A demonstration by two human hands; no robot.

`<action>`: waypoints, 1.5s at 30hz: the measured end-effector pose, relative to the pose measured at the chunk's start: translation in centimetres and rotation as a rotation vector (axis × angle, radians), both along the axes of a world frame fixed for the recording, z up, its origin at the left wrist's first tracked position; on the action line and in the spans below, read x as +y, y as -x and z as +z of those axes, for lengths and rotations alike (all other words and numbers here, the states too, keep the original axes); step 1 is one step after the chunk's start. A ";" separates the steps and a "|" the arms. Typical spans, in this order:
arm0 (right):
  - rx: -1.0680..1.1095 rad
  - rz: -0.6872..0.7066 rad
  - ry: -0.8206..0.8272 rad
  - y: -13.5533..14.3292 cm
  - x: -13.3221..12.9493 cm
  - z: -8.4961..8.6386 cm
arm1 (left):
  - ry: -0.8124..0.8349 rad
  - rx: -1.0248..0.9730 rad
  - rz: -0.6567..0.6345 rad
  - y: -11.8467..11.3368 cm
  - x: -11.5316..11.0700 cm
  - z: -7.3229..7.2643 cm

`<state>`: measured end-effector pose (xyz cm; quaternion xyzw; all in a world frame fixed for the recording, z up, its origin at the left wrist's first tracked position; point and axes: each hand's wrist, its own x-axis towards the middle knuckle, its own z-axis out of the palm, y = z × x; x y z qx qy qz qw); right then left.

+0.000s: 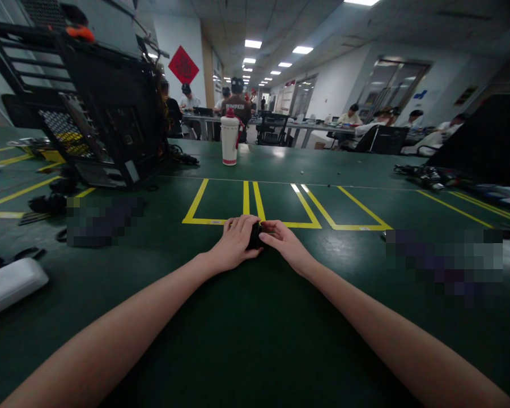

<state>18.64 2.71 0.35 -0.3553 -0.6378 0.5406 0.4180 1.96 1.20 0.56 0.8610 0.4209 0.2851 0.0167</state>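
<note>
In the middle of the head view, a small black object point(255, 238) sits low at the green table, mostly covered by my fingers; its kind cannot be made out. My left hand point(234, 242) wraps over its left side and top, fingers closed around it. From the right, my right hand point(284, 241) pinches at its near right edge with thumb and fingertips. Both hands are just in front of the yellow tape outlines point(255, 204) on the tabletop.
A black computer case point(114, 124) stands tilted at the left, with black cables near it. Behind the tape is a white cup point(229, 139) with a red lid. A white rounded object point(12, 286) lies at the left edge. Several people sit at tables farther back.
</note>
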 end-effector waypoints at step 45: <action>0.100 0.162 0.000 2.2 -3.0 0.3 | -0.014 0.010 0.017 2.4 -3.2 0.1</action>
